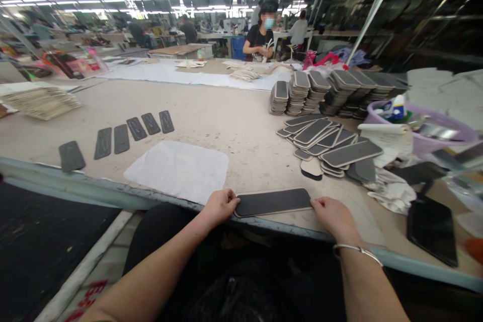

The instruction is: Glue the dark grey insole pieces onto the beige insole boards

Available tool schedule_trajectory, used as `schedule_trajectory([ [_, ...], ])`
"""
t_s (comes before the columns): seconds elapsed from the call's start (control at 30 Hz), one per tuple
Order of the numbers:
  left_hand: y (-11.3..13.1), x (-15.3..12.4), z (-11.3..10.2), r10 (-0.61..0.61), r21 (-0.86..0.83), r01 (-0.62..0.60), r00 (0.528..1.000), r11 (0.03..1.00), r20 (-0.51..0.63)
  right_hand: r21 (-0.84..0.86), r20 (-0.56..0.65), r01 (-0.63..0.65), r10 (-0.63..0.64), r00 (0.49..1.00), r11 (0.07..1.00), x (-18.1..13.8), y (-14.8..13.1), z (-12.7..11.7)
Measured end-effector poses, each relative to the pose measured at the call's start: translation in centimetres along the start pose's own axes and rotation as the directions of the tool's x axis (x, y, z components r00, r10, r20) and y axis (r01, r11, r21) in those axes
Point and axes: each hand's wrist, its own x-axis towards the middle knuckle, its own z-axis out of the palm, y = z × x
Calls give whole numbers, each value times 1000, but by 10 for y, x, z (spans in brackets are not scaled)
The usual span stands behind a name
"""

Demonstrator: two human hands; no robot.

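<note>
A long dark pad with rounded corners (272, 202) lies flat at the near edge of the worktable (234, 126). My left hand (220, 206) grips its left end with curled fingers. My right hand (334, 217), with a thin bracelet on the wrist, holds its right end, fingers closed over the edge. A white cloth (177, 170) lies just left of the pad.
A loose pile of dark pads (328, 146) lies to the right, with tall stacks (324, 90) behind it. Several single pads (128, 133) sit in a row at left. A purple basin (426, 131), white rags (392, 191) and a black tablet (432, 229) crowd the right. A masked person (260, 37) works at the far end.
</note>
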Motion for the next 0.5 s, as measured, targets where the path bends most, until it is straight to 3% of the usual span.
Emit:
schedule_trajectory([
  [0.33,5,3,-3,8,157,-15,999,987,45,-69,69,-3,8,998,998,6,3,2],
  [0.5,5,6,-1,50,295,-51,999,954,11,-64,74,-32,36,997,997,8,4,4],
])
